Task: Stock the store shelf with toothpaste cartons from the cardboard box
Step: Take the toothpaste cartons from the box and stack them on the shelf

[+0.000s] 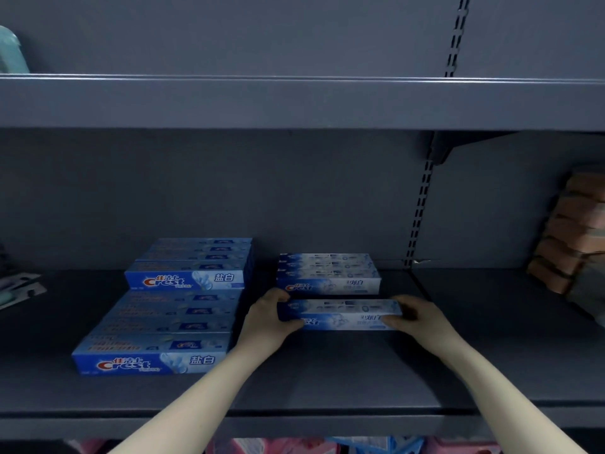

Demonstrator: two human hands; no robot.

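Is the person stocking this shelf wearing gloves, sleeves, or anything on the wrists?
No. The left hand and right hand are bare, without gloves. Both forearms are uncovered as far as the frame shows; no sleeve cuff, watch, ring or bracelet is visible. The picture is slightly blurred, so very small items could go unseen.

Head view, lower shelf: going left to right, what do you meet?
Packaged items at the left edge → darker blue Crest cartons → left hand → paler carton held at both ends → right hand → brown stacked packs.

brown packets (569, 231) stacked far right | teal item (11, 50) upper shelf, left | flat packs (19, 288) left edge
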